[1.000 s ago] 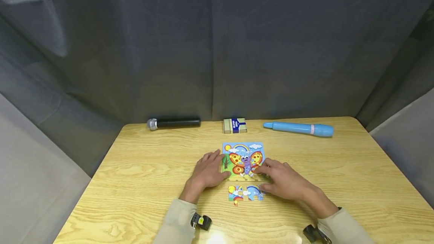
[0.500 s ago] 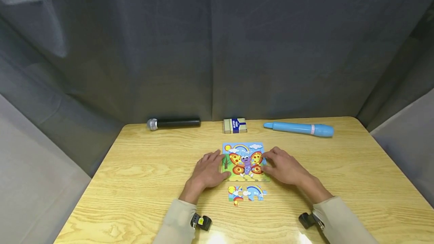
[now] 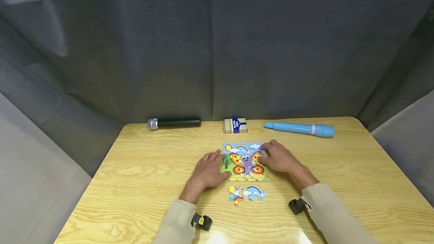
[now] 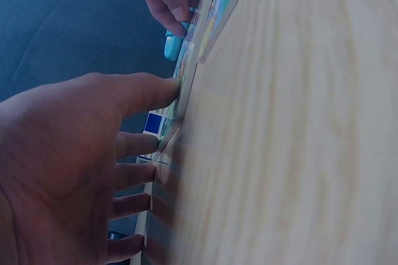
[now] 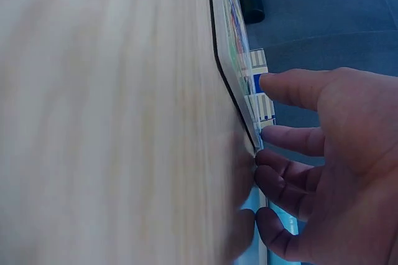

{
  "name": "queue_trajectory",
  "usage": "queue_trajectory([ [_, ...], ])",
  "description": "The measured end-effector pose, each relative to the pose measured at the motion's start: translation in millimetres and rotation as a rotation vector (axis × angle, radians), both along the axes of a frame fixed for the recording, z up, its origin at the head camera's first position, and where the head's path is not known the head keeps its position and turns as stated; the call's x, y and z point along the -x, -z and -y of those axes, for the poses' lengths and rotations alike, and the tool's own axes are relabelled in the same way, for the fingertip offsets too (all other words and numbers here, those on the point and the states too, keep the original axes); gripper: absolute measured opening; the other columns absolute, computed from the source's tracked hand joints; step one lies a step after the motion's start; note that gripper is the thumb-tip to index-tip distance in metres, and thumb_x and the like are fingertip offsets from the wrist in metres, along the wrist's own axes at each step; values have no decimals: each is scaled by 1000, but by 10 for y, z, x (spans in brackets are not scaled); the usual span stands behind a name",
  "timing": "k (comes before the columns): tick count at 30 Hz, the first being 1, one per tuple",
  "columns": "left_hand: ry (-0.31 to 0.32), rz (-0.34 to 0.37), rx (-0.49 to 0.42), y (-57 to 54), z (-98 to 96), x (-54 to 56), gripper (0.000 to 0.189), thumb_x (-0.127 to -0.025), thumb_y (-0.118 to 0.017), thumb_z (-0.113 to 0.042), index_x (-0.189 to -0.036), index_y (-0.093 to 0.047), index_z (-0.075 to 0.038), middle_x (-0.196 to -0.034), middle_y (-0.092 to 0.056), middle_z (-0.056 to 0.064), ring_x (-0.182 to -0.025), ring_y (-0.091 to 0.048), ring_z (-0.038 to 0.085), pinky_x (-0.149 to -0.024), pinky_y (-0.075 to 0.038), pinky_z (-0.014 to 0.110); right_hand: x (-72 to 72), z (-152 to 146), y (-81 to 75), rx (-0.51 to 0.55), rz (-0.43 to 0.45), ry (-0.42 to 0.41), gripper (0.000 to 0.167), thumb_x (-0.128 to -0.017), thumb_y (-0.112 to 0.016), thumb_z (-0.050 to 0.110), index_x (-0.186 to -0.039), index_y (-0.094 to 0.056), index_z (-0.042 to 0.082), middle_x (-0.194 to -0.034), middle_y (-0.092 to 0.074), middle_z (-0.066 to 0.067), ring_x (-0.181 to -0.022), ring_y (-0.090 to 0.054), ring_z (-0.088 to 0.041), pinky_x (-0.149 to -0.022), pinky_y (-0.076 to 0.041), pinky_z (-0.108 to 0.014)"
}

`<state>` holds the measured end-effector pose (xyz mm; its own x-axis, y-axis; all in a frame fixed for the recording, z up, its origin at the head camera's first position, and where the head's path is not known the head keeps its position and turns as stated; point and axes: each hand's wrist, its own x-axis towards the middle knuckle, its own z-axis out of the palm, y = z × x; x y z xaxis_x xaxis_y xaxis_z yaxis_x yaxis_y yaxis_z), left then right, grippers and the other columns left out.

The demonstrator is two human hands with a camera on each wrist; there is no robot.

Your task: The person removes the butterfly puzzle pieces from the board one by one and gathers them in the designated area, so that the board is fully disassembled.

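A butterfly jigsaw puzzle (image 3: 245, 168) lies flat on the table, its picture showing a purple body, yellow-orange wings, a tree and a rainbow. My left hand (image 3: 207, 171) rests at its left edge, thumb on the lower left part and fingers extended. At the upper right side is my right hand (image 3: 279, 157), with thumb and index finger over the picture and the other fingers at the edge. In the right wrist view the right fingertips (image 5: 268, 133) are right at the puzzle's corner. Just in front lie loose jigsaw pieces, one with a sun (image 3: 232, 189), another with a rainbow (image 3: 254, 192).
Along the back of the wooden table (image 3: 135, 176) lie a black microphone-shaped object (image 3: 178, 123), a bundle of thin sticks with a blue label (image 3: 235, 125) and a light blue tapered tube (image 3: 295, 127). A dark curtain (image 3: 169, 48) hangs behind the table.
My right hand has moved from the puzzle's lower right, near the rainbow piece, up along its right side. The left hand and the loose pieces have stayed in place.
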<state>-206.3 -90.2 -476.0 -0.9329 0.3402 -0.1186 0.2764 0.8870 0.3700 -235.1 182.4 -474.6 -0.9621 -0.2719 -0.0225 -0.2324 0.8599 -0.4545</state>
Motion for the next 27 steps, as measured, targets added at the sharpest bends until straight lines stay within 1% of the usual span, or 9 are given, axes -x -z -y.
queue_trajectory([
  [3,3,-3,1,-1,-4,0,67,-90,-59,-49,-147,-41,-21,-159,-29,5,-145,-28,29,-116,-27,53,67,6,32,-9,22,29,46,-90,-66,35,-124,-61,5,-111,-56,-13,-95,-53,-25,-86,-48,-48],
  [6,3,-4,3,0,-7,3,67,-90,-59,-50,-147,-41,-20,-160,-29,5,-145,-28,29,-116,-27,52,125,27,40,-8,43,44,47,-89,-66,35,-124,-60,3,-113,-56,-15,-95,-52,-26,-86,-48,-49],
  [12,-3,4,7,1,-13,12,68,-90,-59,-51,-148,-40,-21,-160,-28,5,-145,-27,28,-117,-27,52,208,91,27,-15,93,85,56,-87,-69,43,-124,-59,3,-113,-54,-14,-95,-52,-25,-87,-47,-46],
  [18,2,1,12,-1,-21,13,68,-89,-59,-50,-148,-41,-21,-160,-29,4,-145,-27,28,-117,-27,52,232,120,-7,18,142,128,58,-83,-73,44,-119,-59,2,-112,-53,-14,-93,-52,-26,-84,-46,-45],
  [22,6,1,18,-1,-20,3,68,-89,-59,-50,-148,-41,-21,-160,-29,4,-145,-28,28,-117,-27,51,233,113,-10,42,167,158,57,-82,-74,43,-119,-57,3,-114,-51,-14,-95,-51,-25,-86,-44,-46],
  [27,9,0,17,-12,-15,-6,68,-90,-59,-50,-148,-40,-21,-160,-28,4,-145,-28,28,-117,-27,52,234,117,5,88,158,180,56,-80,-77,39,-118,-55,3,-115,-54,-14,-95,-52,-26,-86,-45,-45],
])
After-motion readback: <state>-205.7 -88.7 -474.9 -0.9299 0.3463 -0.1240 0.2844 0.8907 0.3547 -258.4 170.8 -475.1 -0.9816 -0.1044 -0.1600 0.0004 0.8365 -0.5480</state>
